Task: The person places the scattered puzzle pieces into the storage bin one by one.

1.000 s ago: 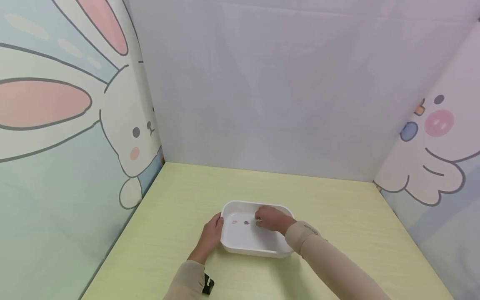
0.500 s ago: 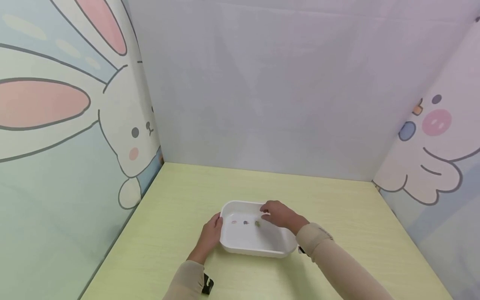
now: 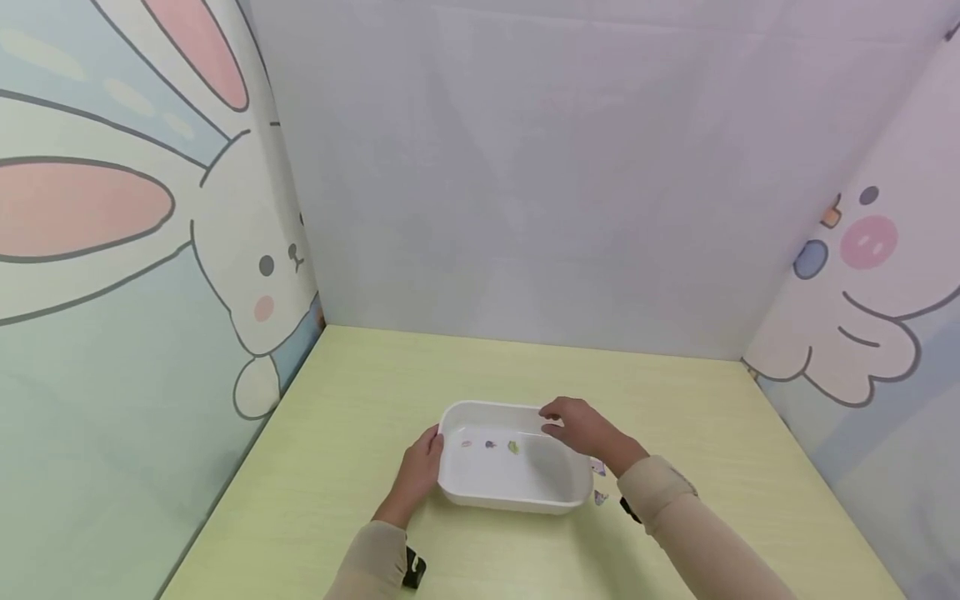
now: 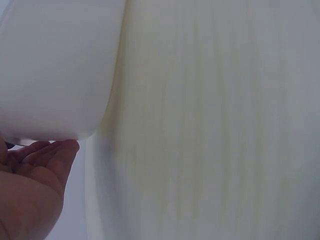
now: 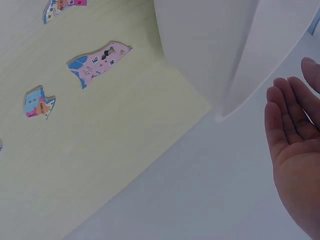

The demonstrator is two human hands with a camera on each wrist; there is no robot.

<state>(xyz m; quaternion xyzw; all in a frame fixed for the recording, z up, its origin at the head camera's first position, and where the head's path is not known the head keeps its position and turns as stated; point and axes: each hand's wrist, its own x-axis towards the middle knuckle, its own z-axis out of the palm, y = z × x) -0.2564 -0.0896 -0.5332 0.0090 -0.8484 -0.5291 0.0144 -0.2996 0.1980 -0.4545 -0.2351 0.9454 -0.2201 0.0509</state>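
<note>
A white rectangular tray (image 3: 510,503) sits on the table, its left end held by my left hand (image 3: 417,472), thumb at the rim and fingers outside. In the left wrist view the fingertips (image 4: 70,146) press against the tray's wall. Inside the tray, three small flat pieces lie in a row: a pink one (image 3: 467,444), a dark bluish one (image 3: 491,444) and a green one (image 3: 513,447). Over the tray's back right part hovers my right hand (image 3: 585,427), holding nothing, fingers extended and thumb apart in the right wrist view.
Several map-printed puzzle pieces lie on the pale yellow table (image 3: 375,375) right of the tray, among them a pink one (image 5: 102,62) and a blue-orange one (image 5: 38,104). A grey cloth wall (image 3: 525,208) stands behind; cartoon panels flank both sides.
My right hand has let go of the green piece in the tray and moved up and right. Pieces right of the tray have come into sight. My left hand keeps its hold.
</note>
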